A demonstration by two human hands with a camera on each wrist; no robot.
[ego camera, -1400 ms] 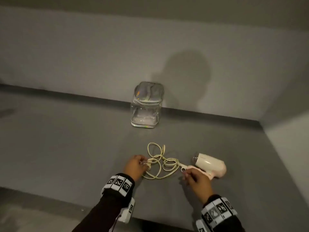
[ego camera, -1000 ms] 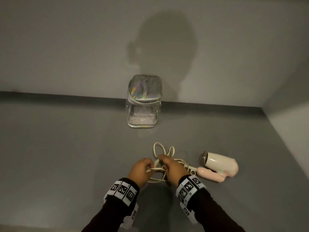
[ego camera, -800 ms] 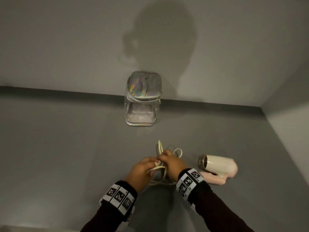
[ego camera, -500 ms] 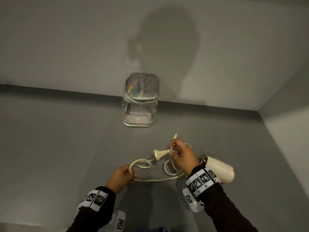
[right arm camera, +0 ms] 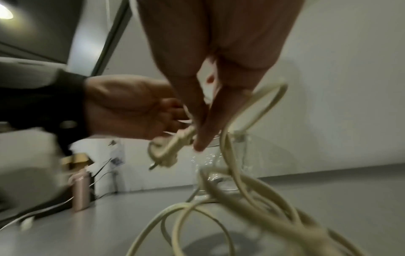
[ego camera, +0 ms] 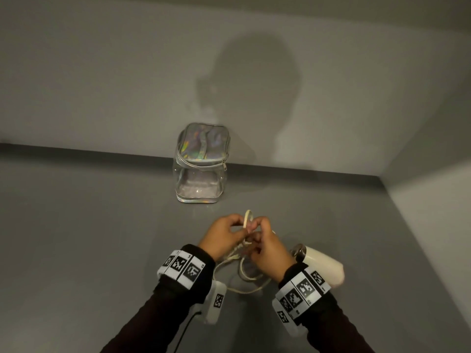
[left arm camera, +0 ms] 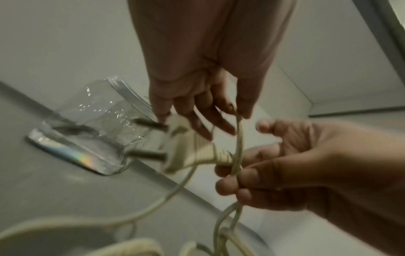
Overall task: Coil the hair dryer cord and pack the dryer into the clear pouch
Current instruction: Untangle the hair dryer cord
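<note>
Both hands meet above the grey surface, in front of the clear pouch (ego camera: 201,164), which stands upright with its holographic lid closed. My left hand (ego camera: 242,225) pinches a strand of the cream cord (ego camera: 248,217) between thumb and finger (left arm camera: 245,107), and its other fingers touch the plug (left arm camera: 190,150). My right hand (ego camera: 254,240) grips the cord just behind the plug (right arm camera: 171,147), with fingers (left arm camera: 230,187) curled round it. Loose loops of cord (right arm camera: 241,190) hang down to the surface. The cream hair dryer (ego camera: 321,266) lies at the right, partly hidden by my right wrist.
A grey wall (ego camera: 102,85) stands right behind the pouch and another wall (ego camera: 433,200) closes the right side. Far off to the left stand a rose-gold bottle (right arm camera: 81,187) and some thin cables.
Half a second ago my hands were apart with the cord stretched between them. The left hand has come up and right to meet the right hand, and a small loop now stands above them.
</note>
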